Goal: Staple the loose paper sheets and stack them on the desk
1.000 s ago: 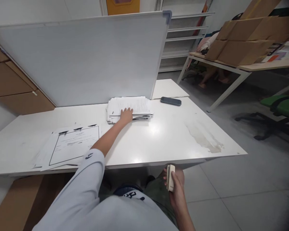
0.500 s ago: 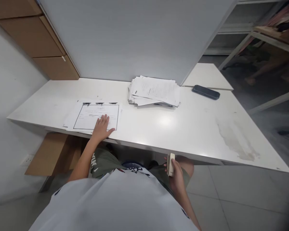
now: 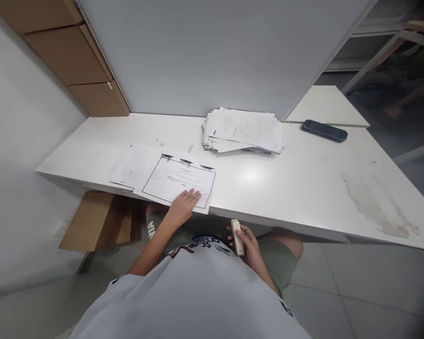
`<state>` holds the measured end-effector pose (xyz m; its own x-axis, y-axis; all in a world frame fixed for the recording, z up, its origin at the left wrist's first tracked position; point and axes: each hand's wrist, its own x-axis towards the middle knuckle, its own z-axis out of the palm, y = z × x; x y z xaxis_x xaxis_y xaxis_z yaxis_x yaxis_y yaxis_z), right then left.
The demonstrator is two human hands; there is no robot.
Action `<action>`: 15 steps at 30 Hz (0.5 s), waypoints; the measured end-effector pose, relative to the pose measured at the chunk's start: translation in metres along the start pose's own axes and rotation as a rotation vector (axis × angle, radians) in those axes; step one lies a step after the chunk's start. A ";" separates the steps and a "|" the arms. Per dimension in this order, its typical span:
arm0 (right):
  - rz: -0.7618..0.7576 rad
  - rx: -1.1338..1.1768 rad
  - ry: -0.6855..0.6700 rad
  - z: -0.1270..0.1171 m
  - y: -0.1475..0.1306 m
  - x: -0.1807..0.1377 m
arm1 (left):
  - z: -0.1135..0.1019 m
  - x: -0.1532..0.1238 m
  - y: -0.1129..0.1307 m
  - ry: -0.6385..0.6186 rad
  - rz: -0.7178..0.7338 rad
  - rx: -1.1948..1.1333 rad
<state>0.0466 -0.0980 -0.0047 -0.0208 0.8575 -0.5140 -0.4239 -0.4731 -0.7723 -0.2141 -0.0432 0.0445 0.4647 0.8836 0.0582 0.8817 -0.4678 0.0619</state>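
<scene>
My left hand [image 3: 183, 206] lies flat on the lower right part of a printed sheet [image 3: 173, 176] with a black border. Its fingers are stretched out over the paper, and the thumb is hidden. The sheet's near edge hangs slightly over the table's front edge. To its left, partly under it, lie other printed papers [image 3: 129, 167]. Below the table's front edge, over my lap, my right hand [image 3: 250, 245] is wrapped round a cream-coloured stapler [image 3: 237, 238], held roughly upright.
A thick, uneven stack of papers [image 3: 245, 129] sits at the back of the white table [image 3: 297, 188], against a grey panel [image 3: 212, 56]. Further right lies a dark, flat case [image 3: 324, 130]. Cardboard boxes [image 3: 99, 100] stand back left; an open carton [image 3: 88, 221] is under the table.
My left hand has slid the bordered sheet right and toward me, uncovering the papers on its left. My right hand has shifted slightly left with the stapler. The view has turned somewhat.
</scene>
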 end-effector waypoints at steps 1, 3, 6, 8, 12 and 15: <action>-0.010 0.001 -0.035 -0.001 -0.005 -0.003 | 0.003 0.004 0.011 0.017 0.021 -0.007; -0.019 0.020 -0.114 -0.001 -0.015 -0.009 | 0.009 0.014 0.034 0.037 0.066 -0.015; -0.006 0.111 -0.185 0.002 -0.024 -0.014 | 0.015 0.034 0.066 0.069 0.068 -0.005; -0.002 0.195 -0.183 0.005 -0.026 -0.013 | 0.017 0.047 0.080 0.077 0.054 0.000; 0.001 0.270 -0.141 0.008 -0.027 -0.009 | 0.020 0.064 0.091 0.018 0.129 -0.064; -0.002 0.303 -0.146 0.005 -0.032 -0.011 | 0.020 0.069 0.092 -0.014 0.168 -0.169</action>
<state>0.0557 -0.0912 0.0273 -0.1398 0.8886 -0.4368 -0.6734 -0.4088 -0.6160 -0.0987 -0.0247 0.0339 0.6059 0.7927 0.0680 0.7662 -0.6044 0.2184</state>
